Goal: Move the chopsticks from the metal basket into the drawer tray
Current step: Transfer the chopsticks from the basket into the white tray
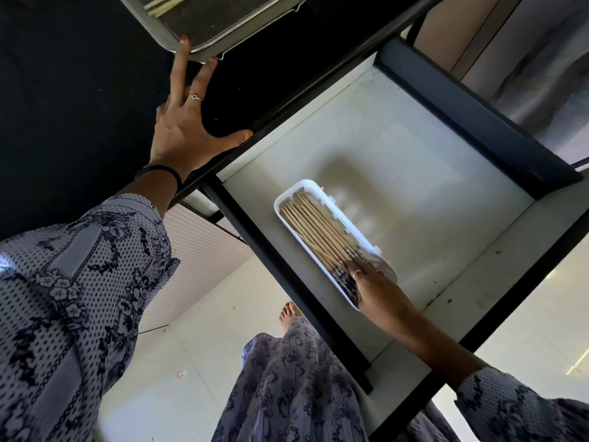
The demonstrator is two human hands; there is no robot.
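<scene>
The left hand (185,135) stretches forward on a straight arm, fingers spread wide. The right hand (373,288) reaches down, palm lowered, fingers pointing ahead.

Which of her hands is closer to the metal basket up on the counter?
Left. The left hand touches the metal basket with its fingertips; the right hand is down in the open drawer, on the white tray.

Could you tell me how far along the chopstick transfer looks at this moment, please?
Mostly done: a full row of chopsticks already lies in the white tray inside the open drawer. In hand: the right hand rests on their near ends. Left: a few chopsticks show in the metal basket, whose edge the left hand touches.
</scene>
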